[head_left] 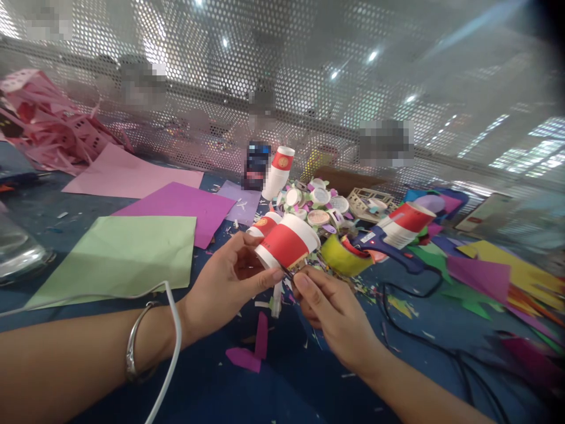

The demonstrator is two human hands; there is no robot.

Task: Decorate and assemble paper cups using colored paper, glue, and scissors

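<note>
We see the left hand (229,277) grasping a red-and-white paper cup (286,242) tilted on its side above the blue surface (212,377), thumb at its base. The right hand (329,309) pinches a small dark piece against the cup's lower edge.

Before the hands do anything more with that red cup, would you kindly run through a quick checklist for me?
1. Left hand has a grip on the red cup: ok, fingers wrap its lower part.
2. Right hand pinches something at the cup's base: cannot tell what it is, too small.
3. Glue gun is apart from both hands: ok, it lies to the right on the table.
4. White cable is off the wrist: not ok, it crosses the left forearm by the bracelet.
5. Space under the cup free of clutter: not ok, paper scraps lie there.
</note>
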